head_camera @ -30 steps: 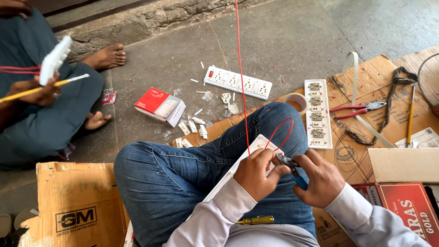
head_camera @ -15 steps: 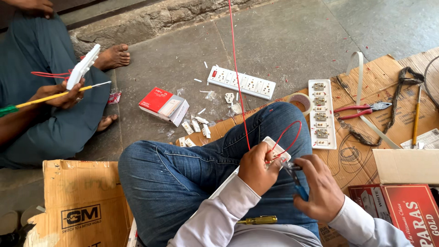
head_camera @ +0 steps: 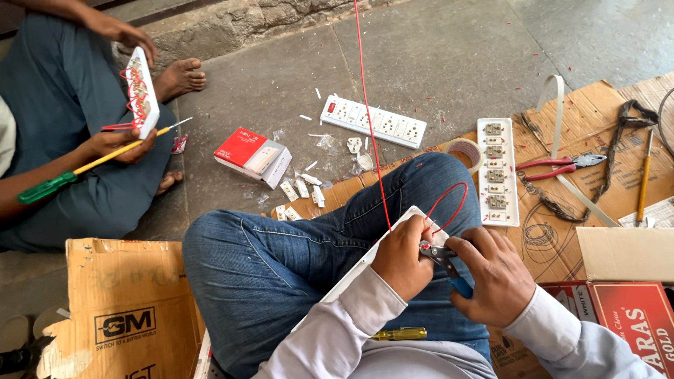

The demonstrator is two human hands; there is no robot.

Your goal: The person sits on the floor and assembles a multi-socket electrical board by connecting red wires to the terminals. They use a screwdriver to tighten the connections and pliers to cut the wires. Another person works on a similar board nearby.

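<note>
On the person's lap, the left hand (head_camera: 401,258) is clenched on a white switch board (head_camera: 365,263) and thin red wire (head_camera: 449,200) — light, springy, best pinched near its end — while the right hand (head_camera: 495,277) grasps blue-handled pliers (head_camera: 449,270).

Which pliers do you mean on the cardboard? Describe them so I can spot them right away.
Start at the flattened cardboard sheet on the floor to the person's right. Just right of the white socket strip lying face-up are the red-handled pliers, jaws pointing right. Unlike the yellow-handled screwdriver beyond them, they have two red handles.
</note>
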